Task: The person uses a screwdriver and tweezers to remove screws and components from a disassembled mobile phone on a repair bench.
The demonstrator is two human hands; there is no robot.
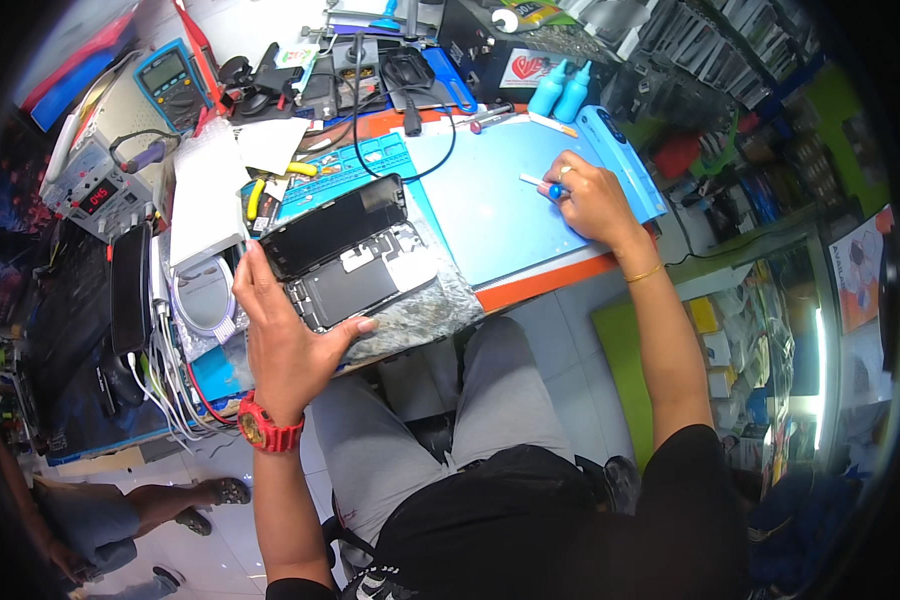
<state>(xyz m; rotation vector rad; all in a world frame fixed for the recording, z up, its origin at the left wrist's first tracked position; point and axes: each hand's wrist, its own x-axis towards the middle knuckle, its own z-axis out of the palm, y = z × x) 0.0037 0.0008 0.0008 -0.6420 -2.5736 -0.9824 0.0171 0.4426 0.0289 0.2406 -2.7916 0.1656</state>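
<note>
An opened phone lies toward the front of the bench, its dark screen panel [345, 222] tilted up behind the body [355, 288], whose battery and inner parts show. My left hand [288, 335] grips the phone's left end, thumb along the near edge and fingers by the raised panel. Over the light blue mat [485, 215], to the right, my right hand [595, 205] is closed on a slim tool with a round blue end [556, 191]. A pale, thin tip sticks out to the left of the fingers; the tool's exact kind is unclear.
Yellow-handled pliers [256, 198] and a white box [205, 200] sit left of the phone. Farther left stand a power supply [95, 190], a multimeter [170, 85] and bundled cables [165, 385]. Two blue bottles [560, 92] stand behind the mat. Another person's legs [160, 505] show lower left.
</note>
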